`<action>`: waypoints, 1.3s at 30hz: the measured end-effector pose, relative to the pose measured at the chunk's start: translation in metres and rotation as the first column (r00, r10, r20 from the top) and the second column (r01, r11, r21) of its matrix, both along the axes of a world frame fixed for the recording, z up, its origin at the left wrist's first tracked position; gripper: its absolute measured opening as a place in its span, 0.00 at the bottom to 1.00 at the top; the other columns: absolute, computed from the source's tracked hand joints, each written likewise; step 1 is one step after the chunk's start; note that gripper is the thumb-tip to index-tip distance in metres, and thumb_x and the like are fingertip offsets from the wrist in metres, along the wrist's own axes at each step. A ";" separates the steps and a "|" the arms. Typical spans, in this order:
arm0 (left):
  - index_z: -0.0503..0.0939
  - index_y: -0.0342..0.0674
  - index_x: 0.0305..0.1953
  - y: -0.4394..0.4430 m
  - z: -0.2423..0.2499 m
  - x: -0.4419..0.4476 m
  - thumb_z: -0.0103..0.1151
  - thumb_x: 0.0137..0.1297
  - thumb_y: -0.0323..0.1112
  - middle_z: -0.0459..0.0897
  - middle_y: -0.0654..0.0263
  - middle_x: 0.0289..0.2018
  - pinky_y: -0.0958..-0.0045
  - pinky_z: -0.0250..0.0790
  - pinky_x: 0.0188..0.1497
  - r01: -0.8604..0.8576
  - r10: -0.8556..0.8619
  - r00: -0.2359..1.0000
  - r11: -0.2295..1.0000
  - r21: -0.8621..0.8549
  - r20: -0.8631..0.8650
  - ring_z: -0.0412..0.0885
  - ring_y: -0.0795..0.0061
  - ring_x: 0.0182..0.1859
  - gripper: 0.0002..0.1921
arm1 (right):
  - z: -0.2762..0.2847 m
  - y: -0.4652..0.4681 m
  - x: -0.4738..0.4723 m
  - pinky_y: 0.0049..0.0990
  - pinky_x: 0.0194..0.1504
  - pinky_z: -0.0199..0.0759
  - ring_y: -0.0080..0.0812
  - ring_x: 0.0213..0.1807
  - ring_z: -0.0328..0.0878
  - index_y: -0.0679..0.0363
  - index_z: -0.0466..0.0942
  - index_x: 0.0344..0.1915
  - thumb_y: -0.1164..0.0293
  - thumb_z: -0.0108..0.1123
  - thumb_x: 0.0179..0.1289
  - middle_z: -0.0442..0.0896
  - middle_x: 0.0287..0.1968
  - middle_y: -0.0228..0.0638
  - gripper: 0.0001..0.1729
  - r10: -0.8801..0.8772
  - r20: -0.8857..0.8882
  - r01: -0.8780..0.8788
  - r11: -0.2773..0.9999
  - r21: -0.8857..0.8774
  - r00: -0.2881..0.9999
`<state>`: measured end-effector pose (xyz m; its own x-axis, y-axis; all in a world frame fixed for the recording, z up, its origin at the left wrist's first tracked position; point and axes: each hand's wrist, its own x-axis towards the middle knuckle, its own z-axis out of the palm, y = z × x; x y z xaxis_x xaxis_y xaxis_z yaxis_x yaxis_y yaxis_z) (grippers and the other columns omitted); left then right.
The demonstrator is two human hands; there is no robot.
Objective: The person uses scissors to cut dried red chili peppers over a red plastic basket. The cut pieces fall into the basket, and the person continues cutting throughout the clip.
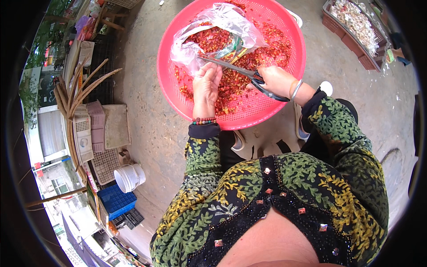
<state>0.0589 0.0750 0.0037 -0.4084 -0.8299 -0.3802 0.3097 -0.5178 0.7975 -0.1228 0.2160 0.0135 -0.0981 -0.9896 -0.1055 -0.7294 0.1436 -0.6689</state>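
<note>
A round pink perforated plastic tray (pixel 164 80) lies before me, strewn with cut red chili pieces (pixel 273 43). On it stands an open clear plastic bag (pixel 220 16) with more of the chili pieces inside. My right hand (pixel 278 81) grips black-handled scissors (pixel 245 71), their blades pointing left towards the bag. Below the bag's edge is my left hand (pixel 207 78), its fingers and thumb drawn together close to the blade tips. Whether it pinches a chili or the bag's plastic cannot be made out.
A brown plastic crate (pixel 352 36) of pale, papery pieces stands at upper right. Along the left lie a white bucket (pixel 129 178), a blue crate (pixel 116 201), stacked baskets (pixel 96 126) and long bare branches (pixel 71 110). My shoes (pixel 238 140) are just below the tray's near rim.
</note>
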 end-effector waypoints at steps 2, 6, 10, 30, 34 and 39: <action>0.72 0.31 0.44 0.000 0.000 0.001 0.55 0.60 0.22 0.79 0.59 0.40 0.73 0.77 0.44 -0.002 0.002 1.000 1.000 0.009 0.011 0.80 0.67 0.41 0.10 | 0.000 -0.002 0.001 0.43 0.33 0.70 0.55 0.30 0.76 0.70 0.75 0.23 0.43 0.57 0.53 0.77 0.24 0.56 0.35 0.007 0.018 -0.008 0.999 0.048 1.000; 0.72 0.31 0.44 0.000 -0.001 -0.001 0.56 0.59 0.22 0.79 0.58 0.40 0.74 0.77 0.43 -0.004 0.003 1.000 1.000 0.023 0.020 0.80 0.67 0.41 0.11 | -0.007 -0.003 0.000 0.43 0.33 0.70 0.55 0.29 0.76 0.70 0.76 0.23 0.44 0.57 0.54 0.76 0.24 0.57 0.33 -0.004 0.006 0.004 0.999 0.038 1.000; 0.71 0.29 0.46 0.000 0.001 -0.003 0.56 0.59 0.21 0.78 0.56 0.41 0.74 0.77 0.44 -0.023 0.022 1.000 0.999 0.028 0.018 0.80 0.66 0.42 0.13 | -0.007 -0.003 -0.002 0.43 0.33 0.70 0.55 0.29 0.76 0.70 0.76 0.22 0.44 0.57 0.53 0.76 0.23 0.57 0.33 0.018 0.025 -0.019 0.999 0.040 1.000; 0.72 0.31 0.45 -0.007 0.004 0.001 0.56 0.59 0.21 0.79 0.59 0.41 0.75 0.78 0.44 -0.195 0.196 0.980 0.981 0.019 -0.038 0.80 0.68 0.43 0.12 | 0.009 0.011 -0.010 0.38 0.37 0.67 0.49 0.35 0.75 0.68 0.69 0.31 0.44 0.61 0.51 0.74 0.30 0.52 0.33 0.065 0.123 -0.069 0.997 0.031 0.990; 0.72 0.31 0.43 -0.006 0.004 0.001 0.56 0.59 0.22 0.79 0.59 0.40 0.76 0.79 0.43 -0.215 0.216 0.976 0.976 0.036 -0.038 0.81 0.70 0.42 0.11 | 0.007 0.013 -0.010 0.39 0.35 0.69 0.52 0.34 0.76 0.69 0.70 0.26 0.41 0.62 0.48 0.76 0.28 0.54 0.36 0.039 0.095 -0.035 0.999 -0.041 0.995; 0.72 0.33 0.43 -0.007 -0.002 0.003 0.55 0.60 0.22 0.80 0.61 0.39 0.75 0.78 0.43 -0.256 0.257 0.964 0.966 0.027 -0.072 0.81 0.71 0.39 0.10 | 0.015 0.013 -0.009 0.38 0.37 0.67 0.50 0.36 0.74 0.68 0.68 0.31 0.45 0.62 0.51 0.73 0.31 0.51 0.32 0.067 0.075 -0.070 0.997 0.035 0.995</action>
<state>0.0622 0.0677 0.0020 -0.2103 -0.9042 -0.3718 0.4915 -0.4266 0.7593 -0.1318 0.2289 0.0286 -0.0207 -0.9890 -0.1467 -0.6869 0.1207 -0.7167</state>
